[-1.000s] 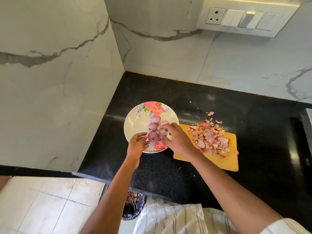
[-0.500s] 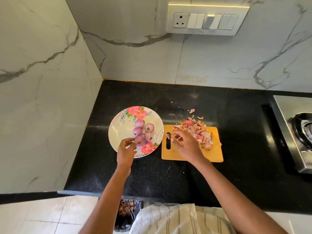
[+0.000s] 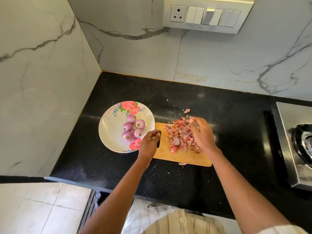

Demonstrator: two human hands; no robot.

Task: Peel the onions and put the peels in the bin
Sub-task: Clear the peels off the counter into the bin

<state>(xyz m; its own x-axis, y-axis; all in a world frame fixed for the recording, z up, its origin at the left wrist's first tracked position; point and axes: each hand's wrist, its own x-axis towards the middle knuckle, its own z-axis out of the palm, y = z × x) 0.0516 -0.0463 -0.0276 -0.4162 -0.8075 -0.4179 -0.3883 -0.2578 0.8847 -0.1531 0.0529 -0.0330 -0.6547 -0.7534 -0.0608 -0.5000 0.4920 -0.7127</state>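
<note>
- Five small peeled purple onions (image 3: pixel 133 129) are sitting on the round white plate with pink roses (image 3: pixel 109 130), so the peeling looks done.
- The pile of pink, papery onion peels (image 3: pixel 181 135) is lying on the flat wooden cutting board (image 3: pixel 179 157), just right of the plate.
- The right hand (image 3: pixel 201 135) is hovering at the right side of the pile, fingers loose and spread, holding nothing. It is the nearer hand to the peels.
- The left hand (image 3: pixel 149 144) is curling its fingers around the board's left end, by the handle hole.
- The two hands are apart, with the pile lying between them.
- The board is running long from left to right.
- A dark bin (image 3: pixel 98 196) is peeking out under the black stone counter (image 3: pixel 168 181), down and to the left of both hands. I think the peels must go that way next.
- A few loose bits (image 3: pixel 187 110) are lying off the board and could get left behind.
</note>
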